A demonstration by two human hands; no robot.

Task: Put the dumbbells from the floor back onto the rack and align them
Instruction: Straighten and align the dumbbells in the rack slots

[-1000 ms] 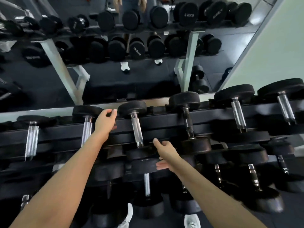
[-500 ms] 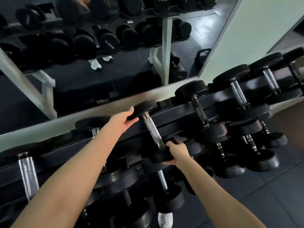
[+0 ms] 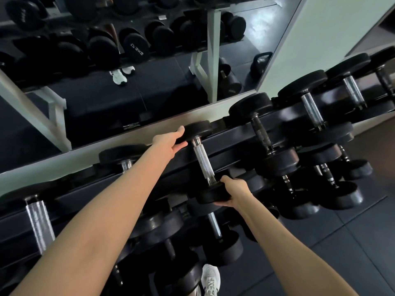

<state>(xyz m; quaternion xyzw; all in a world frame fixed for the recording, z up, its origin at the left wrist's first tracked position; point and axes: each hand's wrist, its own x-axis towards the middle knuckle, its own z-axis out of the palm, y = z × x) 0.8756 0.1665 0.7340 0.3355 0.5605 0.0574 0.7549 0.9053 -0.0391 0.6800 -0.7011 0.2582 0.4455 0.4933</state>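
A small black dumbbell [image 3: 203, 161] with a knurled chrome handle lies across the top tier of the black rack [image 3: 233, 133]. My left hand [image 3: 171, 142] cups its far head from the left, fingers spread on the rubber. My right hand [image 3: 233, 193] grips its near head from below and the right. Neighbouring dumbbells rest on the same tier: one [image 3: 125, 155] to the left partly behind my left forearm, a dark-handled one [image 3: 261, 133] to the right, and larger chrome-handled ones [image 3: 312, 107] further right.
A lower tier holds more dumbbells [image 3: 213, 227], partly hidden under the top rails. A wall mirror [image 3: 128, 92] behind the rack reflects the rack and a kettlebell [image 3: 259, 63]. My white shoe [image 3: 210, 280] stands on the dark tiled floor [image 3: 342, 242] to the right.
My left hand moved from the neighbouring dumbbell's head to the small dumbbell's far head. My right hand closed on its near head. The view swung left and tilted.
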